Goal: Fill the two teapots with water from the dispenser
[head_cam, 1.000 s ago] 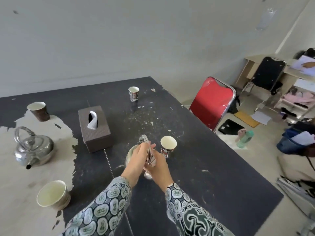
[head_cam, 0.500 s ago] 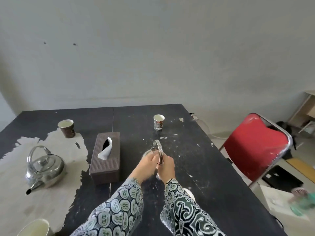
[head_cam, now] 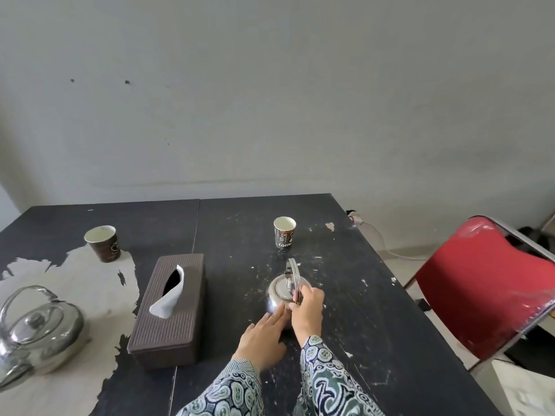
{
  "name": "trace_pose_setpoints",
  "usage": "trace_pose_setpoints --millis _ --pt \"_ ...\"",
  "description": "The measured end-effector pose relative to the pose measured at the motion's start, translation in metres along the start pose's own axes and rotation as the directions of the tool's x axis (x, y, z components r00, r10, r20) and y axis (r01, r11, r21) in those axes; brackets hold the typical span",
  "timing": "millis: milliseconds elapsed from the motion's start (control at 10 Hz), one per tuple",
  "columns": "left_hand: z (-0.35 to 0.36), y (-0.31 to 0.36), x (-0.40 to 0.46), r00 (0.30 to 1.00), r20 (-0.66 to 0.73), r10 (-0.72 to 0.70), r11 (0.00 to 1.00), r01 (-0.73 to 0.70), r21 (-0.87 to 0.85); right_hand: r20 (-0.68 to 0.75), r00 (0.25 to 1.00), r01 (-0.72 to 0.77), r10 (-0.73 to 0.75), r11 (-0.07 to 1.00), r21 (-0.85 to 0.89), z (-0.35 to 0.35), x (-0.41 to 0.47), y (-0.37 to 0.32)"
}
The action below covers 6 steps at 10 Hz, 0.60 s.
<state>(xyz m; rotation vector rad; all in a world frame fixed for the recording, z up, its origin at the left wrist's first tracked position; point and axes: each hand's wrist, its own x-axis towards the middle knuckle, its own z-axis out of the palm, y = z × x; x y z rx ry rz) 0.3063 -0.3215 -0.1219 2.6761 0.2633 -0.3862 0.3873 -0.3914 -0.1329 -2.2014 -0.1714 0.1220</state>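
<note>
The right hand (head_cam: 306, 307) is gripping the near end of the upright handle (head_cam: 293, 276) of the small teapot (head_cam: 280, 292), fingers curling round the metal strap. The left hand (head_cam: 264, 334) is coming off the pot: 0.5 s ago both hands were clasped at the handle, and now the left one is lying flat w/ fingers straight and together, tips just touching the pot's near-left flank. The pot itself is sitting on the black table (head_cam: 345, 295), directly under the right fingers, lid on.

The view is also shifting vs 1 s ago, swinging left so the red chair (head_cam: 486, 283) is sliding to the edge. Likely meaning: handover to a one-hand carry, pot about to be lifted twd the dispenser, which isn't in view.

Second teapot (head_cam: 39, 331) is sitting well left of the left fingers, beyond the tissue box (head_cam: 171, 310), which is lying just left of them. One paper cup (head_cam: 284, 234) is standing ahead of the right fingers, a brown cup (head_cam: 103, 243) far left. Neither pot is looking filled yet; can't tell contents.
</note>
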Motion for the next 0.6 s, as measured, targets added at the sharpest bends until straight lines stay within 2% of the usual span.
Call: trace_pose_setpoints --millis 200,400,500,600 --pt "-0.001 0.000 0.010 0.998 0.054 0.028 0.999 -0.030 0.035 -0.032 0.995 -0.094 0.094 0.996 -0.010 -0.002 0.004 0.005" --pt "-0.016 -0.001 -0.010 0.998 0.050 -0.036 0.996 0.032 0.083 -0.056 0.987 -0.153 0.151 0.988 -0.028 -0.026 -0.012 -0.026" --pt "-0.042 0.001 -0.029 0.996 -0.018 -0.086 0.991 0.087 0.105 -0.120 0.991 -0.072 0.065 0.996 -0.056 -0.036 -0.020 -0.051" --pt "-0.078 0.007 -0.057 0.977 -0.195 -0.092 0.990 0.111 0.090 -0.117 0.989 0.079 -0.089 0.993 -0.091 -0.056 -0.037 -0.082"
